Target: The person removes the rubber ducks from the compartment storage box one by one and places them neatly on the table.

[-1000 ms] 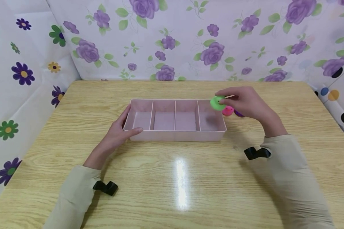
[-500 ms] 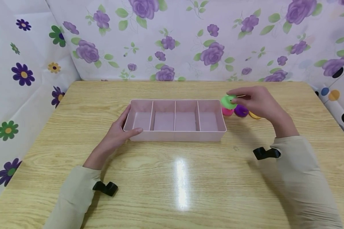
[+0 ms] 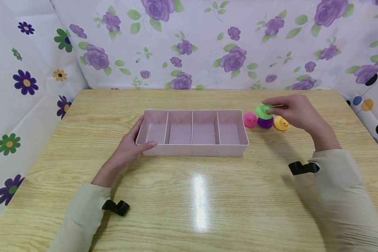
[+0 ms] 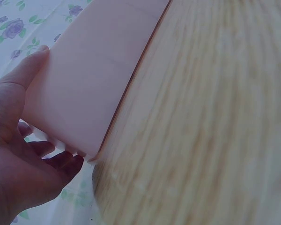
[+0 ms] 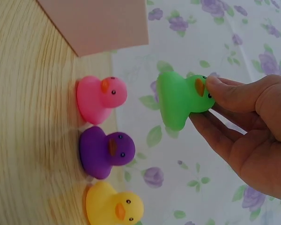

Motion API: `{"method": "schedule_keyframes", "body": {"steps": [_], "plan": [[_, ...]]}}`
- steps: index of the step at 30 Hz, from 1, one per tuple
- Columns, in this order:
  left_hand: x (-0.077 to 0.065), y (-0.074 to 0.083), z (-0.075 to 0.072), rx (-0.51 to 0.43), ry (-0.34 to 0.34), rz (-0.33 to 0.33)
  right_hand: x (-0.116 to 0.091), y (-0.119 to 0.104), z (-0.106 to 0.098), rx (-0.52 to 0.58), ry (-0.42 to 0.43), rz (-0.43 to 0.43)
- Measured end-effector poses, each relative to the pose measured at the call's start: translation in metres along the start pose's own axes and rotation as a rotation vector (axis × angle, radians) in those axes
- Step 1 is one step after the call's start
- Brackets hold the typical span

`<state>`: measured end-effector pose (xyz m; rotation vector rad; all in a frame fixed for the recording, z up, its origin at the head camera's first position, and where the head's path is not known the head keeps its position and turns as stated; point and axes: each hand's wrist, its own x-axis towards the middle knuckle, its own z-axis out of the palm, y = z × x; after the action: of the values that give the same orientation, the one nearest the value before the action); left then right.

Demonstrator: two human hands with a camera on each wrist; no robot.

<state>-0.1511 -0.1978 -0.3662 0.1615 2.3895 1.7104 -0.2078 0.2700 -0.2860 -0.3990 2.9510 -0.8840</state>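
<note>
A pink box with several compartments sits on the table, and my left hand holds its left end. In the left wrist view the thumb presses the box's long wall while the fingers curl at the short end. Right of the box, my right hand pinches a green rubber duck by its head, between thumb and fingers. That duck is raised above a purple duck, overlapping it in the head view. A pink duck and a yellow duck stand on either side of the purple one.
The wooden table ends at the back against a sheet printed with purple roses. A flower-patterned sheet borders the left side, and a dotted one the right. Black wrist mounts sit on both sleeves.
My right hand has carried the green duck to the right, from over the box's right end to above the purple duck. The other ducks have come into fuller view. The left hand stays put.
</note>
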Motion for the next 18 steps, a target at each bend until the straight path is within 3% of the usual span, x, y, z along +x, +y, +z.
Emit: {"method": "schedule_keyframes", "body": {"steps": [8,18], "plan": [[0.0,-0.001,0.0,-0.004,0.002,-0.002,-0.001,0.016,-0.007,-0.021,-0.021,0.059],[0.0,-0.002,0.0,0.008,0.001,0.008,-0.003,0.038,-0.019,-0.083,-0.03,0.072]]}}
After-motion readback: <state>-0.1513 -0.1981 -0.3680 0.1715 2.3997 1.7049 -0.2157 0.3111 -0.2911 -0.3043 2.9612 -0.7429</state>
